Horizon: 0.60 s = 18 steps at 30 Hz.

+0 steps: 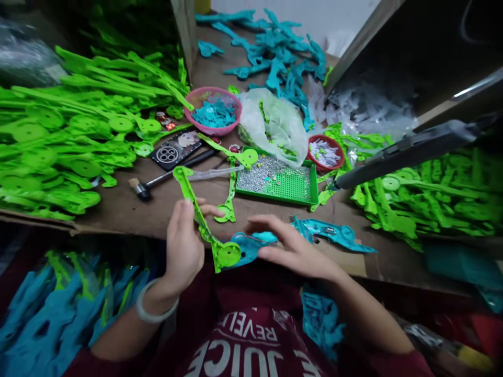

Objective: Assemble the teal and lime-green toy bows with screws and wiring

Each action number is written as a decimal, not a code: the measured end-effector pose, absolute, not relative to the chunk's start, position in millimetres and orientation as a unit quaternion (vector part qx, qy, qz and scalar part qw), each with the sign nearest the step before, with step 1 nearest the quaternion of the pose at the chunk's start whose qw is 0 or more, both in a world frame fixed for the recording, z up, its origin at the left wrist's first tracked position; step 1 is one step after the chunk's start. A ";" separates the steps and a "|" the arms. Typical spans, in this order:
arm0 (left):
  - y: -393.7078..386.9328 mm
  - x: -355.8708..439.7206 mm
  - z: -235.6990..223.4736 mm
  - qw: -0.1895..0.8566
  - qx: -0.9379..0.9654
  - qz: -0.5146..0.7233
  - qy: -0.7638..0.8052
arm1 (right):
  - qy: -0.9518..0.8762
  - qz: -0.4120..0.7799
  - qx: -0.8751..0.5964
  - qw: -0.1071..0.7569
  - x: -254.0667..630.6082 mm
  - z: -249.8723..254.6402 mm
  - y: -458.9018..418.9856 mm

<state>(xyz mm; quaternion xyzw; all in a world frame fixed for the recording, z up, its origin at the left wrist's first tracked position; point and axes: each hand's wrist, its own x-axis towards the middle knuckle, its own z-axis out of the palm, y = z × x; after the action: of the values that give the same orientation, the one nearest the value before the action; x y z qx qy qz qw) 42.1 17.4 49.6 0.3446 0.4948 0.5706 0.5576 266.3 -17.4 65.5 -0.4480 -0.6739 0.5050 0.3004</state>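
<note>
- Well, the left hand (183, 243) is closed around the green arm (205, 231), thumb along it, likely to keep it steady.
- Over the blue part (249, 247), the right hand (294, 248) curves loosely, fingertips at its edge; whether they pinch it, I can't tell.
- The arm's round end overlaps that part at the table's near edge, presumably where both hands meet comfortably.
- Just beyond the right hand lies another blue piece (334, 230).
- Farther in, the tray (296, 191) has raised walls, probably so its metal bits (255, 178) don't scatter.
- Left of it rests a hammer (176, 175), seemingly placed within reach.
</note>
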 end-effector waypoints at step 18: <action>10.1 4.2 5.5 0.620 0.367 0.413 0.557 | -0.987 0.050 -0.149 0.044 211.0 36.8 118.7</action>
<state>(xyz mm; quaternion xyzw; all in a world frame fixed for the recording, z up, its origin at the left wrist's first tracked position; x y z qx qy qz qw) 4.2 10.1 5.5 0.3670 0.5570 0.4130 0.6201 211.0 118.7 36.8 -0.1495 -0.9865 0.0496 0.0444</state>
